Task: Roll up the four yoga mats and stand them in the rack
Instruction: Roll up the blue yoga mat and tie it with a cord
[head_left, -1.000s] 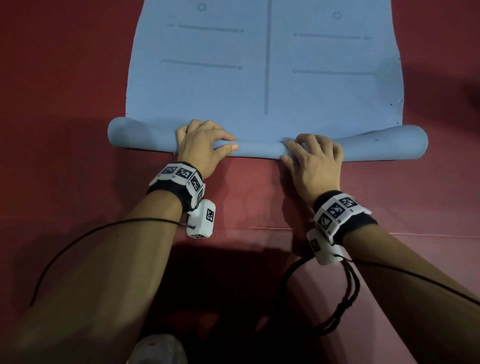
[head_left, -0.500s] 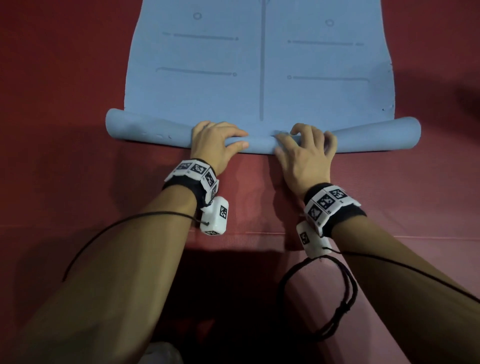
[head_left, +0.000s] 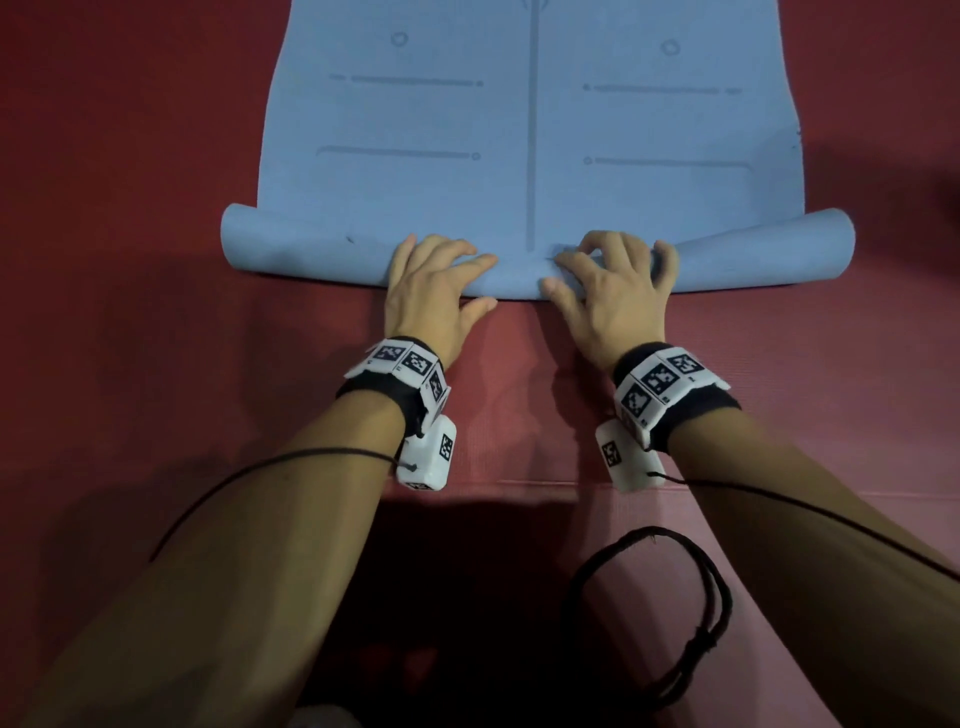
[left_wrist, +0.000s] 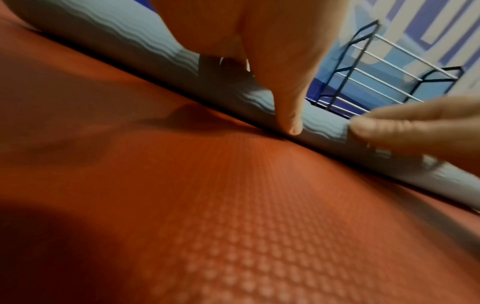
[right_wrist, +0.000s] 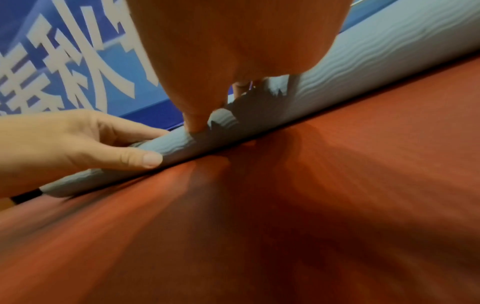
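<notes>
A blue yoga mat (head_left: 530, 130) lies on a red mat (head_left: 156, 364), its near end wound into a roll (head_left: 311, 249) that is thicker at both ends. My left hand (head_left: 436, 280) grips the roll just left of centre, fingers over the top and thumb (left_wrist: 291, 111) on the near side. My right hand (head_left: 613, 280) grips it just right of centre with curled fingers (left_wrist: 415, 123). The right wrist view shows the roll (right_wrist: 389, 51) pinched by the left hand (right_wrist: 64, 139). A blue wire rack (left_wrist: 389, 67) stands beyond the mat.
Red textured matting (left_wrist: 233, 205) covers the floor around me, with a seam (head_left: 519, 486) across it near my wrists. A black cable loop (head_left: 675, 597) hangs by my right forearm. A blue wall with white lettering (right_wrist: 64, 61) is behind.
The roll has moved away from me over the flat mat. Both hands have shifted inward along it and now sit close together at its centre.
</notes>
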